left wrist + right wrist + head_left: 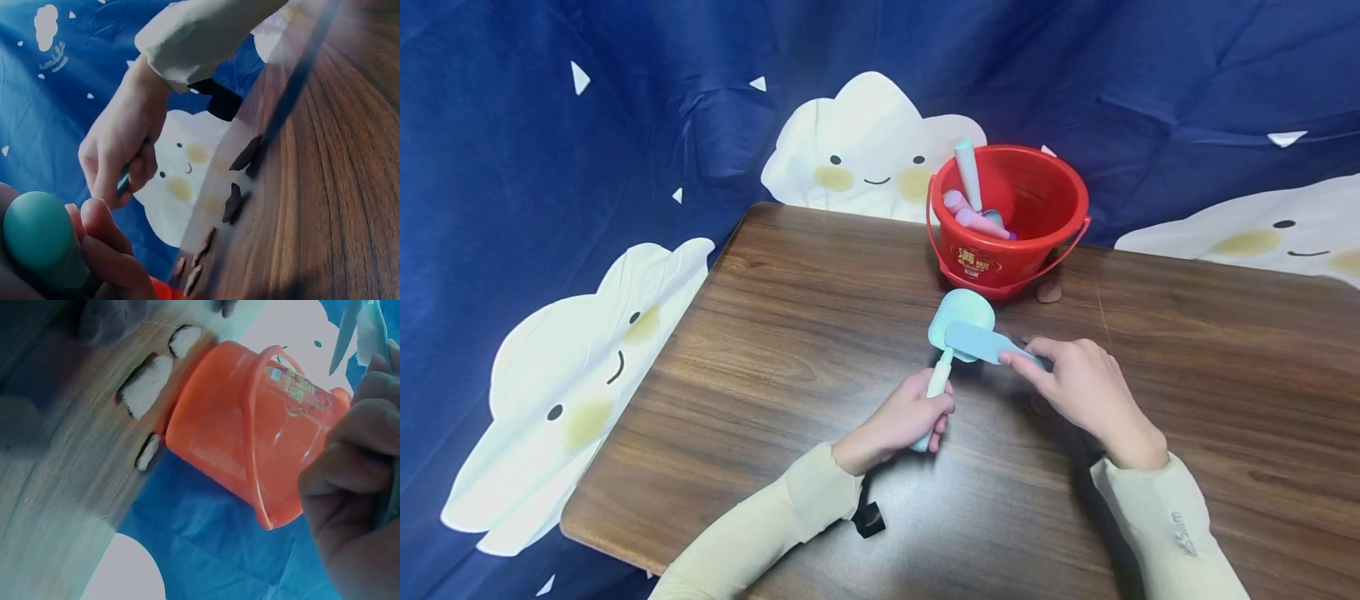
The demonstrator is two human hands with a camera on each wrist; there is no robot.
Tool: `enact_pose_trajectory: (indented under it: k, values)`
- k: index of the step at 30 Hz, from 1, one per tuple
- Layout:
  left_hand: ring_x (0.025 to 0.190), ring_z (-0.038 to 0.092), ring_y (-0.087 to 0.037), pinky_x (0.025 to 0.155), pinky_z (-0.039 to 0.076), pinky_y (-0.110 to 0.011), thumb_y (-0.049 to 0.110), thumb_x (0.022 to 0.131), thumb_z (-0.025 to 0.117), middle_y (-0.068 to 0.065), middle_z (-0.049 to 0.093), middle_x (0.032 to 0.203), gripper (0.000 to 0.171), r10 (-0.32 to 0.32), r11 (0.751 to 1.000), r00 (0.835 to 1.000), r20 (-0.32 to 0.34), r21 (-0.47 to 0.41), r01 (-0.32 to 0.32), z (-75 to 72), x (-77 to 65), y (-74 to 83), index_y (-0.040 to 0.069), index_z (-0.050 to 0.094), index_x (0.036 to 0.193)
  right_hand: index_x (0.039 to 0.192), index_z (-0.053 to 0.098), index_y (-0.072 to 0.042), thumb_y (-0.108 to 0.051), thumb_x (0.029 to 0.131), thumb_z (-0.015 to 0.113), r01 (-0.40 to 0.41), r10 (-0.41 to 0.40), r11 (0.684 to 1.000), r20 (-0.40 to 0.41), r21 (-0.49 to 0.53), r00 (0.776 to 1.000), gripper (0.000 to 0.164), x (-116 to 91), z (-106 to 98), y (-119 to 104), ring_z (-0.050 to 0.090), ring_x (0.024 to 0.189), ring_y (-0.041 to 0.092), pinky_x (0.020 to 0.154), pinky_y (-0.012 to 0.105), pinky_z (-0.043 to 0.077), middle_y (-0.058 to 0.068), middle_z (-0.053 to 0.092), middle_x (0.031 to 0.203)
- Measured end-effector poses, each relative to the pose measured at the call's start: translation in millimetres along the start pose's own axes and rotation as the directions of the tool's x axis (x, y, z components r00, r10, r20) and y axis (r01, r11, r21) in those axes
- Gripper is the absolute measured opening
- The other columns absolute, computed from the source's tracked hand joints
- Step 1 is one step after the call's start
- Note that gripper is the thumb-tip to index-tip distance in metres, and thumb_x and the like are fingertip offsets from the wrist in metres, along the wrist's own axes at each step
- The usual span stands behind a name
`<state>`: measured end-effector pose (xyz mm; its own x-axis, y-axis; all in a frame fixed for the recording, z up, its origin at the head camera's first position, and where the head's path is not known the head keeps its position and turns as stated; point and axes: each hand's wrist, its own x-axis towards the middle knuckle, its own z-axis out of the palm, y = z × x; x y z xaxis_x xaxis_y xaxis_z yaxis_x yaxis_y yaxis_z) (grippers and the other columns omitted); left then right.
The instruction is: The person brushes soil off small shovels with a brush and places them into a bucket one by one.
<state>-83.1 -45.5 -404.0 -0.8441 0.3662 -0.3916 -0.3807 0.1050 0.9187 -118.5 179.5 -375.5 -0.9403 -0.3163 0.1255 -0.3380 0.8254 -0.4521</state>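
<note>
My left hand (917,410) grips the pale handle of a light turquoise toy shovel (962,302), whose wide scoop tilts up above the table. In the left wrist view, the rounded green end of the shovel handle (37,228) pokes out of the curled fingers (115,262). My right hand (1086,385) holds a flat blue toy spatula (977,340) by its handle. Its blade lies across the shovel's scoop; whether they touch, I cannot tell. In the right wrist view, the curled right hand (356,469) hides most of the spatula's handle.
Behind the shovel stands a red bucket (1007,258) with pink, purple and pale tool handles (967,175) sticking up inside. Several thin brown pieces (232,201) lie on the wooden table (715,400), some near the bucket. A blue cloud-print cloth (647,92) hangs behind.
</note>
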Motion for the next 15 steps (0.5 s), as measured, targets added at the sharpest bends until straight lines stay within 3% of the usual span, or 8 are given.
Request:
enact_pose_trajectory:
  k: [6, 11, 15]
  values:
    - [0.037, 0.043, -0.010, 0.037, 0.041, -0.021, 0.001, 0.083, 0.048, 0.002, 0.044, 0.054, 0.014, 0.000, 1.000, 1.000, -0.006, 0.003, 0.000, -0.2, -3.5, 2.0, 0.002, 0.046, 0.097, 0.088, 0.071, -0.013, -0.047, 0.088, 0.064, -0.050, 0.047, 0.998, -0.086, -0.024, 0.995, 0.034, 0.9, 3.8, 3.9, 0.042, 0.049, 0.015, 0.044, 0.027, 0.031, -0.004, 0.048, 0.050]
    - [0.037, 0.042, -0.009, 0.036, 0.040, -0.020, -0.001, 0.081, 0.048, 0.002, 0.044, 0.054, 0.014, -0.006, 1.000, 1.000, 0.003, -0.006, 0.006, 0.7, -5.7, 3.8, 0.005, 0.045, 0.093, 0.086, 0.070, -0.011, -0.044, 0.087, 0.067, -0.076, 0.055, 0.995, -0.258, -0.069, 0.964, 0.033, 1.6, 7.7, 6.8, 0.042, 0.048, 0.020, 0.041, 0.029, 0.029, 0.001, 0.051, 0.048]
    - [0.038, 0.042, -0.009, 0.036, 0.041, -0.020, -0.001, 0.079, 0.047, 0.002, 0.043, 0.054, 0.015, -0.005, 1.000, 1.000, 0.019, -0.020, 0.006, 1.6, -6.5, 5.0, 0.005, 0.044, 0.093, 0.089, 0.070, -0.007, -0.042, 0.087, 0.067, -0.089, 0.063, 0.993, -0.311, -0.071, 0.948, 0.035, 2.1, 9.2, 8.4, 0.039, 0.047, 0.022, 0.042, 0.029, 0.029, 0.004, 0.052, 0.048]
